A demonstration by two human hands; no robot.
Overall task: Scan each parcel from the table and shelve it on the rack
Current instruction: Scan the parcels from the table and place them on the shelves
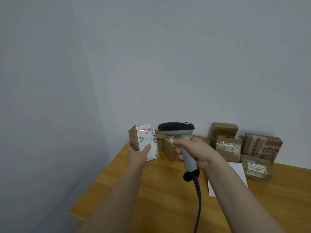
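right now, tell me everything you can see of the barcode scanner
The barcode scanner is a pistol-shaped plastic handheld: dark head, pale grey neck and handle, black cable hanging from its base. It is held upright above the wooden table in the right hand's grip, head pointing left, casting a red line on the labelled parcel.

The table (pixel 159 190) is honey-coloured wood, smooth with a soft satin sheen. The raised parcel (pixel 134 139), at nine o'clock from the scanner (pixel 183 137), is creased brown cardboard, matt, faced with a white paper label (pixel 147 140). The scanner's handle is smooth pale grey plastic, its head darker and matt. Its cable (pixel 199 202) looks like dull black rubber. At two o'clock on the table, one carton (pixel 228 147) carries crinkled glossy clear tape, and another (pixel 262 145) has shiny red-printed tape over plain cardboard. A flat white sheet (pixel 237 172) beside them looks matt. The wall (pixel 168 64) is matt paint.
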